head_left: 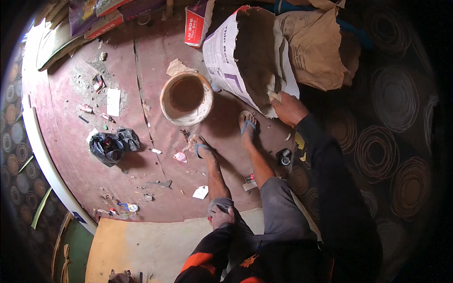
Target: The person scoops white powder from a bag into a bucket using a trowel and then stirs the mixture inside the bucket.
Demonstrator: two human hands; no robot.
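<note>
My right hand (289,110) is at the open mouth of a large white paper sack (222,61) with purple print. Its fingers are closed on a small pale, flat piece (273,96) whose kind I cannot make out. Grey-brown powder (257,52) shows inside the sack, which leans open toward me. My left hand (222,217) rests at my left knee with its fingers curled. A small red spot shows at its edge, but what it holds, if anything, is hidden. A round bucket (165,101) with a dusty rim stands left of the sack, ahead of my feet.
A brown paper sack (314,52) stands right of the white one; a red-and-white pack (197,23) lies behind. A black plastic bag (106,148), paper scraps and litter lie on the reddish floor sheet (160,52). A small black container (284,156) sits right of my foot.
</note>
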